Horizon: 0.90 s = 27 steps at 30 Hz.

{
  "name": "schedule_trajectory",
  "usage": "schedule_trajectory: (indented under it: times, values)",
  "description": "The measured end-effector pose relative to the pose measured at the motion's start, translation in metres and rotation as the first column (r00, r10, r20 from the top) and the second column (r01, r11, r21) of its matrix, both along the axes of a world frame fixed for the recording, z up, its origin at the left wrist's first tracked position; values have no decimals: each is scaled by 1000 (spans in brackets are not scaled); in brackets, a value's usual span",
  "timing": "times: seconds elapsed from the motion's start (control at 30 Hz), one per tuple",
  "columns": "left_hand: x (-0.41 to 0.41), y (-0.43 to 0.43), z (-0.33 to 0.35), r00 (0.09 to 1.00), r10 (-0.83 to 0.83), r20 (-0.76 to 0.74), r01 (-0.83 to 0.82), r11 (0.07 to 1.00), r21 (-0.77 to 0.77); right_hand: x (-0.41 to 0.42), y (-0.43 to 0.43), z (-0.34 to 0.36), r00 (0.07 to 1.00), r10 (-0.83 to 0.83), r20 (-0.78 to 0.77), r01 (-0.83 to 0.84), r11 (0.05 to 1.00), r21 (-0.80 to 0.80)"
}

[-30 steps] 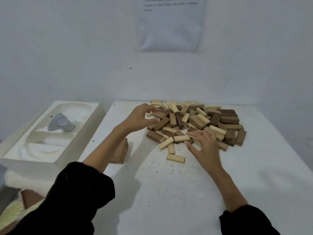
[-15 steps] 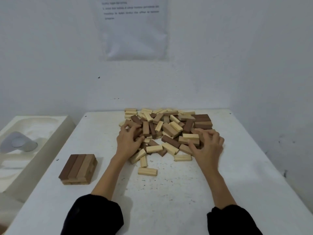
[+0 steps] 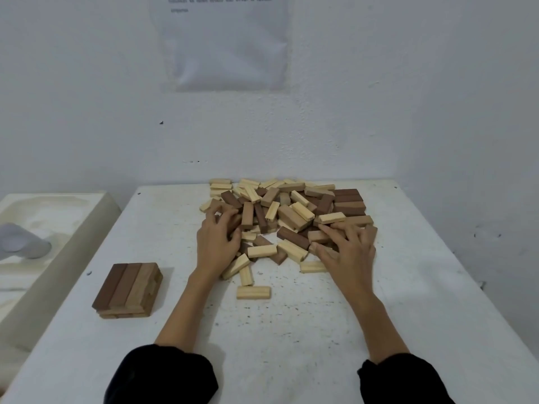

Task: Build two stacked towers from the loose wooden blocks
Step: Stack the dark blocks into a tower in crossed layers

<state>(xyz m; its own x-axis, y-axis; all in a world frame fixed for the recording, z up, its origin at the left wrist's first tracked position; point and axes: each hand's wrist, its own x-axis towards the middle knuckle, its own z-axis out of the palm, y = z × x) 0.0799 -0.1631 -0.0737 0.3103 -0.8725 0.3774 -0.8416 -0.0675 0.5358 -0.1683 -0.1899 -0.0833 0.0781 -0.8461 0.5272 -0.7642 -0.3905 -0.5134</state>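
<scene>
The heap of loose rectangular wooden blocks (image 3: pixel 288 217) at the far middle mixes pale cream-yellow, tan and dark reddish-brown pieces, with the darkest ones at its far right. The low square stack of wooden blocks (image 3: pixel 129 288) at the near left has a top layer striped dark brown, mid brown and light tan from left to right. The white painted tabletop (image 3: pixel 291 330) is speckled with small dark flecks. The moulded foam tray (image 3: pixel 58 228) on the left is cream and holds a grey rounded object (image 3: pixel 20 242). The fabric sleeves (image 3: pixel 163 374) nearest are black.
</scene>
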Motion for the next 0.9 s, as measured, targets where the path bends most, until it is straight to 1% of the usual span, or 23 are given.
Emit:
schedule_trajectory:
  times: [0.1, 0.23, 0.3, 0.37, 0.43, 0.53, 0.63, 0.77, 0.9]
  values:
    - [1, -1, 3, 1000, 3, -25, -2, 999, 40, -1, -1, -2, 998, 56, 20, -56, 998, -21]
    - [7, -4, 7, 998, -36, -60, 43, 993, 112, -1, 5, 6, 987, 130, 98, -113, 980, -164]
    - [11, -6, 9, 997, -59, -58, 68, 985, 160, 2, 12, 10, 977, 186, 107, -160, 962, -221]
    - [13, -7, 11, 997, -71, -29, 76, 974, 215, 5, 23, 11, 958, 273, 84, -248, 943, -223]
    - [14, -8, 11, 997, -76, -30, 81, 972, 223, 8, 37, 9, 931, 365, 33, -353, 918, -183]
    - [16, -8, 14, 987, -85, -139, 102, 987, 124, 10, 56, 6, 872, 480, -93, -489, 865, -114]
    - [18, -5, 18, 969, -119, -215, 126, 992, 16, 10, 70, 5, 826, 543, -150, -557, 828, -69]
    - [20, 2, 17, 972, -113, -205, 96, 991, -90, 7, 79, 4, 810, 570, -140, -577, 817, -12]
    - [17, 9, 15, 982, -114, -151, 87, 981, -175, 2, 85, 5, 818, 562, -120, -566, 824, -2]
